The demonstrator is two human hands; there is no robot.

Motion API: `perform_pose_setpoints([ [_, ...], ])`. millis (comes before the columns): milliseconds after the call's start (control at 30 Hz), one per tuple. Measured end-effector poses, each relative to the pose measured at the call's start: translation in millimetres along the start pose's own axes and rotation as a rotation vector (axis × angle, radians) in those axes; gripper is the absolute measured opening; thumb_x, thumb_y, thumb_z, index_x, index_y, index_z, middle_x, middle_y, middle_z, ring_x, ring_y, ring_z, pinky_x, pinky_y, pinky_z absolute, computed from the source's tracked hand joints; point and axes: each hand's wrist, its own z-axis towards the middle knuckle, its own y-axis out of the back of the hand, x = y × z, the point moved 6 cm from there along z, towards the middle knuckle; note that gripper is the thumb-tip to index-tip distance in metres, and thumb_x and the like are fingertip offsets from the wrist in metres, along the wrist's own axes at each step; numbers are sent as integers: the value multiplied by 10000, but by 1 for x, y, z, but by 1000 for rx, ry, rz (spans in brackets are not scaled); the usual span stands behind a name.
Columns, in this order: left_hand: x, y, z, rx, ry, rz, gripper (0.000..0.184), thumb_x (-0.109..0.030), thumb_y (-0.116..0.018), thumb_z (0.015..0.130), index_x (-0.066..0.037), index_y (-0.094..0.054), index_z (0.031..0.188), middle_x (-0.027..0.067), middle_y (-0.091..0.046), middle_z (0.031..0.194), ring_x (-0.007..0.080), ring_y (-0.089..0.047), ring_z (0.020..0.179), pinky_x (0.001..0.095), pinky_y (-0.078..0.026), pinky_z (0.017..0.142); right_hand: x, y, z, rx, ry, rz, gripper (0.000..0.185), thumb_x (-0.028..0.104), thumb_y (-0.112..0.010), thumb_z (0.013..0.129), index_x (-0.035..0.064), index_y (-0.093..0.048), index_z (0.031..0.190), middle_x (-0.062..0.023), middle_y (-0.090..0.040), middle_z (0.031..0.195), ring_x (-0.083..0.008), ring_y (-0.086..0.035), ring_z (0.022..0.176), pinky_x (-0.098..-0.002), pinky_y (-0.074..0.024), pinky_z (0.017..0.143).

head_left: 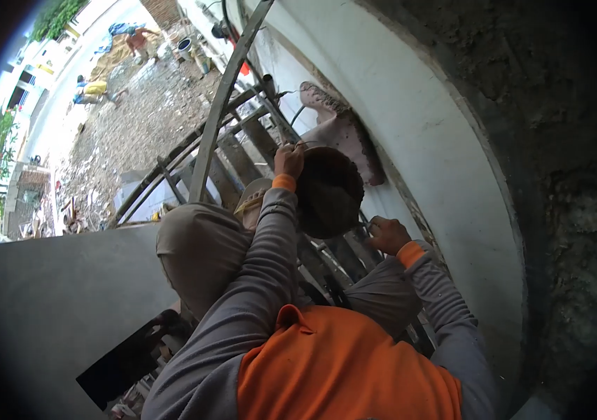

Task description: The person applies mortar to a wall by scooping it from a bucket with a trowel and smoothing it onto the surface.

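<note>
A dark round bucket [328, 192] with brownish material inside is between my hands, above the slatted platform. My left hand [289, 161] is closed at the bucket's upper left rim, by what looks like its thin handle. On the lower right, my right hand [388, 235] is closed close to the bucket's edge; what its fingers hold, if anything, is too small to make out. A pinkish, mortar-stained sheet [340, 133] lies behind the bucket against the white wall [410, 105].
A slanting wooden pole [223, 98] rises at the left of the platform [239, 159]. Far below are rubble ground [137, 115], a person bending [141, 43], another person in yellow and blue [94, 89], and buckets [185, 46]. A grey ledge [60, 280] runs at left.
</note>
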Motion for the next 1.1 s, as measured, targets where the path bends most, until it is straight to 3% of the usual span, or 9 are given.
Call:
perform_pose_setpoints([
  [33, -3, 0, 0, 6, -42, 84, 440, -384, -523, 831, 25, -597, 687, 253, -572, 742, 420, -558, 753, 443, -430, 671, 11, 18, -10, -8, 14, -3, 305, 316, -653, 673, 54, -622, 826, -127, -593, 933, -319, -606, 774, -408, -494, 697],
  [67, 21, -14, 14, -4, -224, 228, 452, -397, -519, 829, 26, -598, 690, 251, -574, 746, 414, -557, 752, 448, -431, 674, -6, 9, -14, -51, 191, -60, 303, 300, -667, 667, 58, -612, 840, -138, -602, 898, -326, -607, 771, -406, -491, 691],
  [167, 5, -5, 9, -10, -135, 143, 481, -377, -532, 823, 34, -564, 575, 243, -543, 612, 396, -552, 607, 463, -401, 563, 35, 94, -54, -33, -40, 54, 324, 252, -658, 671, 76, -587, 933, -171, -607, 751, -351, -606, 732, -407, -482, 678],
  [200, 32, -22, 25, -65, -369, 211, 457, -356, -537, 816, 27, -553, 567, 232, -532, 585, 392, -541, 579, 474, -385, 534, 47, 120, -69, -55, 9, 70, 319, 229, -641, 673, 79, -595, 950, -178, -607, 736, -345, -606, 727, -402, -478, 685],
  [367, -12, -13, 10, 38, -57, 150, 364, -337, -542, 788, 13, -624, 730, 251, -589, 747, 415, -572, 732, 463, -421, 667, 100, 245, -147, -335, 432, -420, 206, 222, -624, 694, 67, -612, 829, -103, -537, 717, -282, -563, 663, -361, -463, 600],
  [667, -20, -8, 5, 13, -24, 163, 365, -326, -547, 794, 25, -624, 734, 274, -578, 754, 419, -570, 770, 458, -425, 685, 216, 447, -275, -458, 301, -350, 323, 192, -771, 647, 26, -632, 887, -68, -608, 710, -167, -599, 610, -293, -443, 528],
  [867, -27, -10, -2, -34, -61, 158, 379, -311, -546, 796, 46, -612, 687, 260, -577, 723, 421, -563, 755, 456, -425, 696, 161, 525, -329, -558, -258, 183, 295, 198, -681, 759, 9, -606, 974, -24, -579, 667, -83, -540, 536, -218, -420, 432],
  [1000, -29, -15, 0, -17, -106, 225, 398, -328, -537, 803, 46, -620, 700, 268, -580, 738, 421, -569, 749, 461, -433, 688, 155, 594, -386, -1165, -317, -144, 395, 261, -623, 796, 5, -534, 1083, -4, -514, 684, -56, -449, 499, -219, -378, 398],
  [1100, -34, -22, -5, 34, -83, 227, 390, -330, -531, 808, 39, -630, 725, 265, -589, 773, 414, -576, 761, 461, -438, 702, 170, 598, -416, -1229, -288, -236, 386, 287, -598, 810, 0, -539, 1062, -11, -516, 704, -58, -456, 536, -214, -379, 429],
])
